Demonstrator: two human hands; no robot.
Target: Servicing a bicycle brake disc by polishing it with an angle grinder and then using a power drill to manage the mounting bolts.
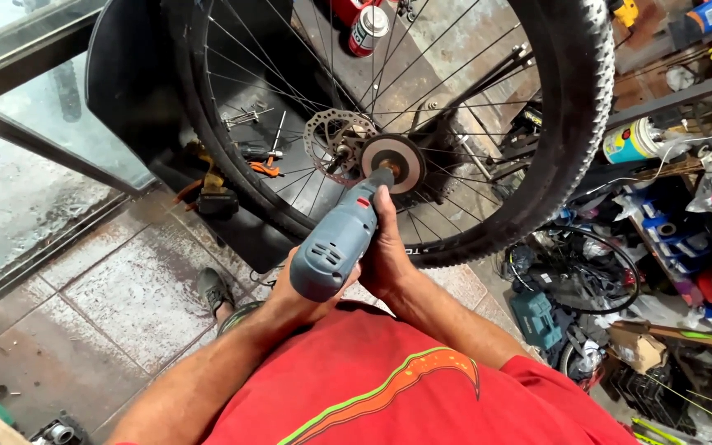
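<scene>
— What have we got in our hands here?

— A grey power grinder [335, 245], in the middle of the frame. Our right hand [385, 255] is wrapped shut along its right side, fingers stretched up the body toward the red switch. Our left hand [290, 292] is closed under the rear of the housing, mostly hidden by it.

— And where does the tool's disc [393, 163] sit?

— Just above centre, pressed in at the hub of the bicycle wheel [574, 124], right beside the perforated brake rotor [335, 142]. We cannot tell whether disc and rotor touch.

— What is in the way?

— The spokes [463, 177] cross in front of and around the disc, and the knobby tyre arcs along the right and bottom, passing just above our right hand. A frame stay [471, 82] runs to the upper right from the hub.

— What else lies around us?

— Through the wheel at the upper centre we see a spray can [368, 29] lying on the bench, and loose tools [261, 152] left of the rotor. At the right edge a tin [630, 142] sits on a shelf above a heap of clutter, with a teal tool case [536, 317] lower down. Our shoe [213, 290] stands on the tiled floor [109, 305] at lower left, and a glass door [18, 107] fills the upper left.
</scene>
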